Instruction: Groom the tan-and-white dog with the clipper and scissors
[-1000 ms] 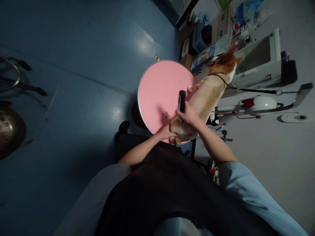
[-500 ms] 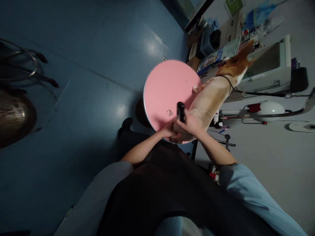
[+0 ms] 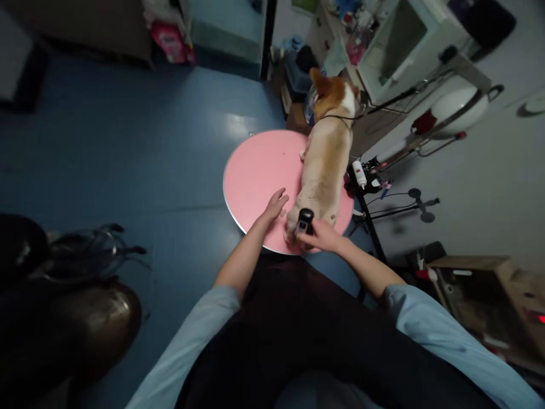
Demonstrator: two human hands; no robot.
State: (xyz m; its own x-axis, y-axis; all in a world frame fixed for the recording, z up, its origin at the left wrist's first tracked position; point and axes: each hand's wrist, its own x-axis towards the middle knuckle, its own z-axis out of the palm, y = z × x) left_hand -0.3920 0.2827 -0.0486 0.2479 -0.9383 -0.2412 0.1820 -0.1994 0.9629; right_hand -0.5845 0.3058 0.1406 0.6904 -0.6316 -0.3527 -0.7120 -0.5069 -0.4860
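A tan and white dog stands on a round pink table, facing away, with a thin black leash at its neck. My right hand is closed round a black clipper held upright at the dog's rear end. My left hand rests on the pink tabletop just left of the dog's hind leg, fingers spread and holding nothing.
A white machine with a window and cluttered shelves stand behind the table. A metal arm with a white dryer reaches over from the right. A small stand with bottles is beside the table. Blue floor lies left; dark round objects sit lower left.
The view has swung round, so the dog now points away up the picture. My left hand let go of the dog's rear and lies open on the table. The clipper moved down to the rump.
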